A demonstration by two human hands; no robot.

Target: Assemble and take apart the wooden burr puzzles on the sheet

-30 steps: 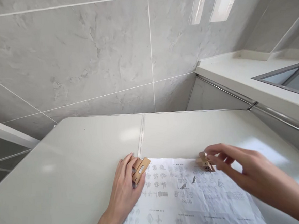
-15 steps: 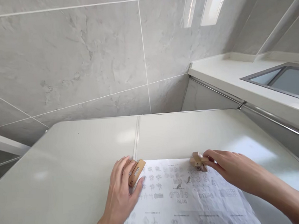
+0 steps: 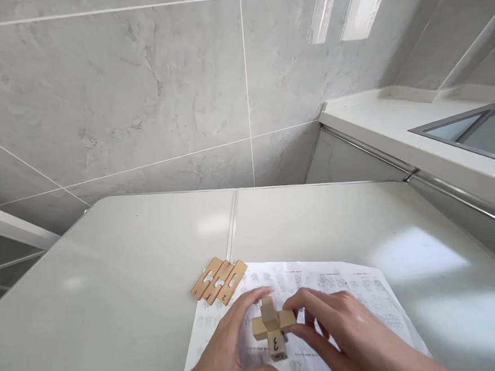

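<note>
Moved onto the paper [image 3: 356, 291], wooden cross [image 3: 273, 326] sits gripped between both hands' fingertips [image 3: 267, 291].

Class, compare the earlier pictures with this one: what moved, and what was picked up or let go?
The left hand let go of the flat wooden pieces and came toward the person; the right hand brought the wooden cross assembly nearer. Both hands now hold it over the printed sheet. The flat pieces and the table stayed.

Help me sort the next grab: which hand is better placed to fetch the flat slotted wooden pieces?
Left, probably. The left hand sits on the same side as the flat slotted pieces, while the right hand pinches the wooden cross and lies farther away.
</note>
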